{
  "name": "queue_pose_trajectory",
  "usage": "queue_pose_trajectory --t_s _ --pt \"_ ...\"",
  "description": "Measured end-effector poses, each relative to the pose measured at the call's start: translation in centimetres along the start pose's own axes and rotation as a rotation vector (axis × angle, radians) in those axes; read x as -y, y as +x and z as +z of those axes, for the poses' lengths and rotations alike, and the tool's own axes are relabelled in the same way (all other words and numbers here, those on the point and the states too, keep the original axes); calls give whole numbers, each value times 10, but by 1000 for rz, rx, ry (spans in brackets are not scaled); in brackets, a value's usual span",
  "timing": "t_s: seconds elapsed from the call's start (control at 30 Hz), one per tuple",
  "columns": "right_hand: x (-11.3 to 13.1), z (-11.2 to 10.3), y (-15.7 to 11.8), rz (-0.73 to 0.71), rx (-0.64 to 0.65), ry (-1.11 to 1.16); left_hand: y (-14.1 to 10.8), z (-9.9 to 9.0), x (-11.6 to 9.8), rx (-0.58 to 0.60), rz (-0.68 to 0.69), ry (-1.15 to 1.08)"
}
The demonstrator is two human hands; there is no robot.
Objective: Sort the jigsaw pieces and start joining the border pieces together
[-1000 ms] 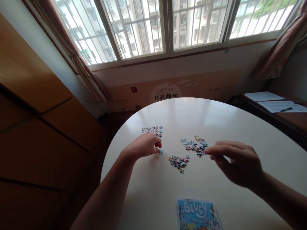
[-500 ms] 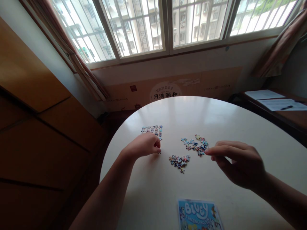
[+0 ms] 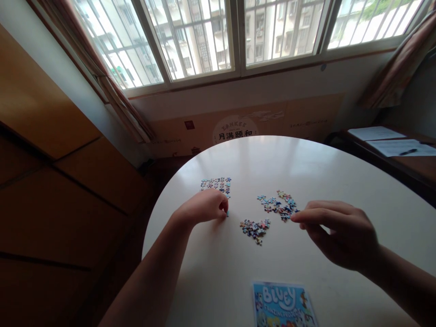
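Note:
My left hand point(image 3: 204, 206) is closed in a pinch, with a small teal jigsaw puzzle piece point(image 3: 227, 214) at its fingertips, low over the table. Just beyond it lie rows of spaced-out puzzle pieces point(image 3: 221, 181), partly hidden by that hand. My right hand point(image 3: 344, 229) has its fingertips drawn together at the right edge of a loose heap of puzzle pieces point(image 3: 274, 205). Whether anything is between those fingertips is too small to tell. A second heap of puzzle pieces point(image 3: 255, 230) lies between my hands, nearer to me.
Everything lies on a round white table point(image 3: 211, 281). A blue picture sheet marked "Bluey" point(image 3: 282, 304) is at the near edge. To the right, papers point(image 3: 384, 146) and a pen rest on a dark side table. A wooden cabinet point(image 3: 51, 190) stands left, with barred windows ahead.
At my left fingertips the puzzle piece now shows its teal face more clearly. My right hand has barely shifted at the edge of the heap.

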State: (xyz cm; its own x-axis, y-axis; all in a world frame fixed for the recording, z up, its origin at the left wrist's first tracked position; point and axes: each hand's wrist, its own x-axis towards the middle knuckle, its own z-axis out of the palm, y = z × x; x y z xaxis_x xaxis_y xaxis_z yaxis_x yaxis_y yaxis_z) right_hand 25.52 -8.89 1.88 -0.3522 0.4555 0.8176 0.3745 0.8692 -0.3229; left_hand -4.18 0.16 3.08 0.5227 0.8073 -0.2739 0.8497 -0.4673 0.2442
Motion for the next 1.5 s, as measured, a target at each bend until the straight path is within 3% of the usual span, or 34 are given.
queue_pose_trajectory --t_s 0.37,0.57,0.83,1.27,1.37,1.5 --pt "-1 1 -3 -10 17 -8 6 1 24 -72 -4 -104" --pt "-2 0 -5 7 8 -2 -3 -7 38 -197 -40 -163" --pt "-1 1 -6 6 28 5 8 1 23 -104 54 -56" --pt "-4 2 -8 31 28 -3 13 5 24 -145 76 -25" --pt "-12 5 -11 108 100 22 15 6 24 -146 72 -17" --pt "-28 17 -17 254 319 11 17 8 27 -146 79 -19"
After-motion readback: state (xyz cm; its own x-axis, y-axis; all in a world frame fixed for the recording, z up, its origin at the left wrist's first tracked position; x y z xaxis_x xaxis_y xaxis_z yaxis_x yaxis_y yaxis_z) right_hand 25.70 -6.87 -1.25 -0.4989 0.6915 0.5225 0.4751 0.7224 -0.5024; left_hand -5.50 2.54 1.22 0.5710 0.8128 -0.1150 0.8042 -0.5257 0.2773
